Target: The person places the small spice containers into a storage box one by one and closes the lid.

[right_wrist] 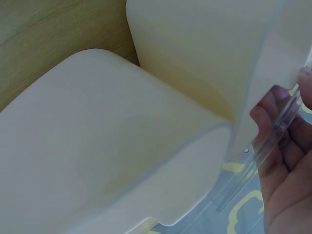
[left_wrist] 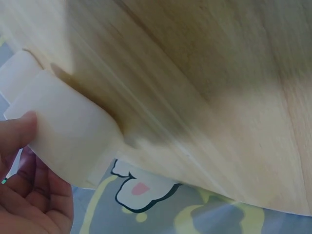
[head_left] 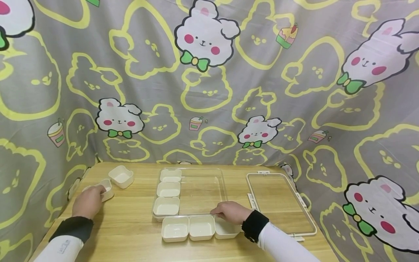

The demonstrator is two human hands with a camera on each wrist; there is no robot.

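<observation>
A clear plastic box (head_left: 202,191) sits on a wooden surface (head_left: 131,233), and the work looks partway done: three small cream tubs (head_left: 166,206) stand in a column along the box's left side, while the rest of its floor is bare. Outside it, a row of three more tubs (head_left: 175,231) stands just in front of the box, and two lie off to its left. Of that pair, the nearer tub (head_left: 107,191) is pinched in the person's left hand (head_left: 86,203); the other tub (head_left: 121,177) is just behind it. The right hand (head_left: 233,212) has its thumb and fingers closed on the box's front rim. A white frame (head_left: 268,174), perhaps the lid, lies to the right of the box, so fitting it seems left to do. Only the head view shows this whole layout. The left wrist view adds the left thumb pressed against the tub's outer wall; the right wrist view shows the clear rim between thumb and curled fingers, and notched tub edges close by.
</observation>
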